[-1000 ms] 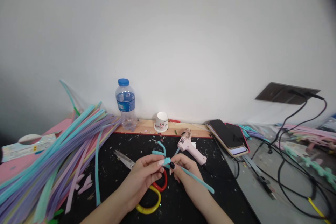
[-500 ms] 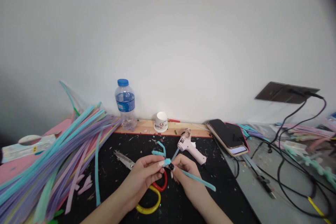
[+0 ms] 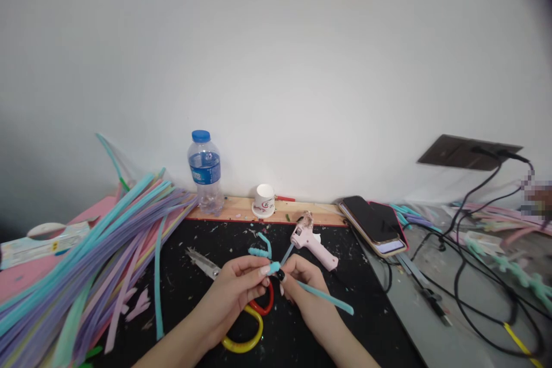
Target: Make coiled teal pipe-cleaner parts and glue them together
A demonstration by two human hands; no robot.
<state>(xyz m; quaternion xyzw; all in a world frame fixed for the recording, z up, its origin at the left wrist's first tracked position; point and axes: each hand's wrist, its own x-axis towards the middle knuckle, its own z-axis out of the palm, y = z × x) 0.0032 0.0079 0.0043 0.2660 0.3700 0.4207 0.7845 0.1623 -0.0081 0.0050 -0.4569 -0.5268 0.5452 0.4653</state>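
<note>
Left hand [image 3: 235,292] and right hand [image 3: 309,306]: grip pinched on turquoise fuzzy stem [image 3: 332,300]. Capped bottle [image 3: 205,168] upright near paper cup [image 3: 264,201]; contents of both not discernible.

Forward-down head view, apparently close.

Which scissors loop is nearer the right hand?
Red loop, just left of the right hand in view; the yellow loop sits farther off, nearer the camera.

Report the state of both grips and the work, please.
Left grip, right grip: both pinching blue strip. Strip: bunched between them, one end out past right. Scissors beneath left, glue gun beyond right; neither seems in the way.
</note>
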